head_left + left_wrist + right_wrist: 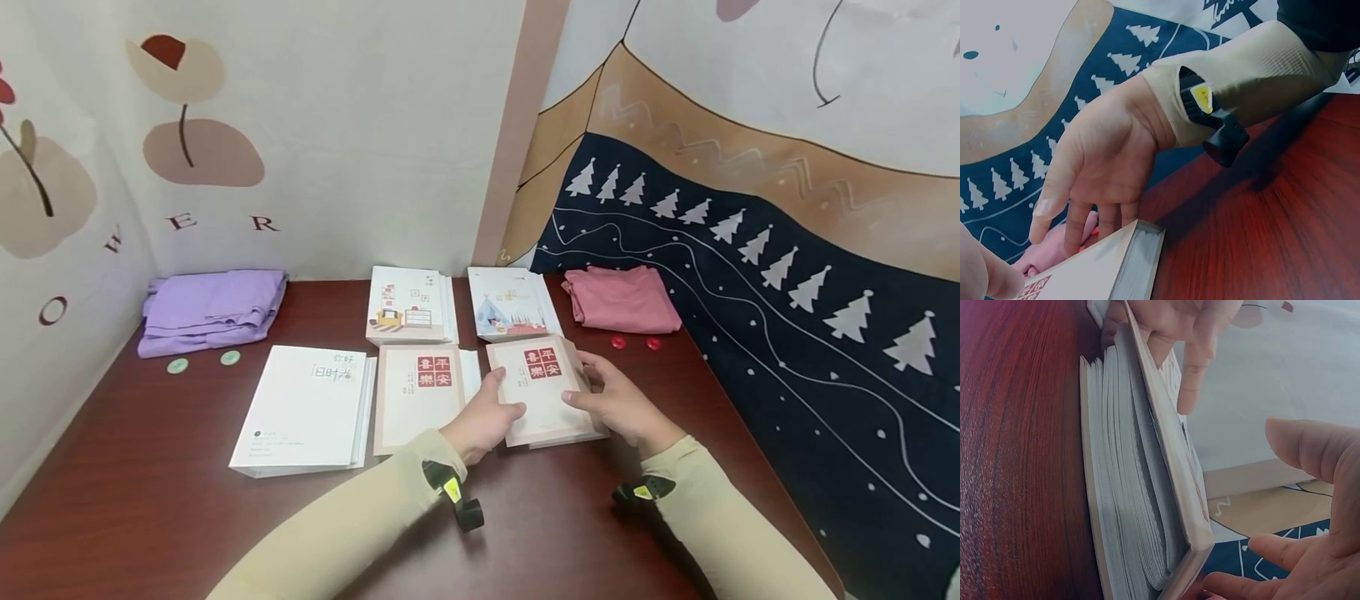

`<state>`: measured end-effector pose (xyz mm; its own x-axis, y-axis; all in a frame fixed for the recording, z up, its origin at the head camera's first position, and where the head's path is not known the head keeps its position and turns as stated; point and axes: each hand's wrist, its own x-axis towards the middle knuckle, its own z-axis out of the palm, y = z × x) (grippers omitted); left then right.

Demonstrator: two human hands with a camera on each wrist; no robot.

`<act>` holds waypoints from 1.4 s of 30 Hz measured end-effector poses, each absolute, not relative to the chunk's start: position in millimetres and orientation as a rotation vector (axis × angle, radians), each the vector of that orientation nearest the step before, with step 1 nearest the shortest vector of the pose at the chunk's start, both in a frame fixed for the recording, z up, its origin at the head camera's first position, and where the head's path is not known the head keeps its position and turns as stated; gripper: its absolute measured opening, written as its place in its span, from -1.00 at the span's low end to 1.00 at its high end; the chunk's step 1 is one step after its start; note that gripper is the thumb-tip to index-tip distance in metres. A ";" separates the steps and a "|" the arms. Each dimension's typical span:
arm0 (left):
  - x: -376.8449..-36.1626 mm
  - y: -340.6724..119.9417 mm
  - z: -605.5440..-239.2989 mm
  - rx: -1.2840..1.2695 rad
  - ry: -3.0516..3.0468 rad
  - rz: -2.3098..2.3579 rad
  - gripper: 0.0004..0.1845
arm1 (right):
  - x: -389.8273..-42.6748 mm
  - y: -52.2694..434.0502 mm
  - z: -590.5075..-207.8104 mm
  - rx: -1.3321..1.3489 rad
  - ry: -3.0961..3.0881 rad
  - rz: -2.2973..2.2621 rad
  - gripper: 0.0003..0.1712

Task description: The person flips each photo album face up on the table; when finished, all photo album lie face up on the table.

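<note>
A cream photo album [540, 404] with red character squares lies at front right, its pages [1125, 462] fanned slightly between hard covers. My left hand [483, 421] is at its left edge, thumb extended over the cover. Beyond the spine side, my right hand [618, 400] has its fingers spread; the left wrist view shows its thumb raised above the cover, and the right wrist view shows this hand [1316, 512] beside the spine. A matching album [420, 408] lies just left of my left hand. How firmly the left fingers touch the page edge is partly hidden.
A white album [300, 408] lies at front left, with two illustrated albums [408, 304] [513, 300] behind. Folded purple cloth [213, 308] and two green buttons [177, 366] are left; folded pink cloth [622, 298] and two red buttons [654, 343] right. Curtains [337, 150] border the brown table [525, 525].
</note>
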<state>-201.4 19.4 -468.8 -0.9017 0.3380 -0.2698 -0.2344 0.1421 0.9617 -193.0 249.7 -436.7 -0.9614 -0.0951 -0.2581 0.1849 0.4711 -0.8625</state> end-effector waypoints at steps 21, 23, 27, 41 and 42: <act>-199.4 6.2 -456.0 0.231 2.044 1.820 -0.20 | -186.1 248.4 -431.5 -0.071 2.426 -1.497 -0.01; -198.2 4.0 -450.2 0.288 2.049 1.832 -0.21 | -184.8 248.5 -430.9 -0.108 2.414 -1.508 -0.02; -192.7 1.7 -438.3 0.364 2.043 1.867 -0.18 | -181.8 247.7 -428.6 -0.164 2.339 -1.590 -0.03; -191.6 7.2 -449.2 0.860 1.677 1.870 -0.23 | -161.3 239.9 -410.8 -0.332 2.104 -2.001 -0.13; -192.0 7.4 -451.3 0.855 1.698 1.837 -0.24 | -161.3 239.9 -410.1 -0.318 2.155 -1.986 -0.09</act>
<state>-192.0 7.4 -451.3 -0.6824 0.7218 0.1157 0.0587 -0.1037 0.9929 -161.3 239.9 -410.1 -0.9582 -0.2860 0.0036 -0.0269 0.0775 -0.9966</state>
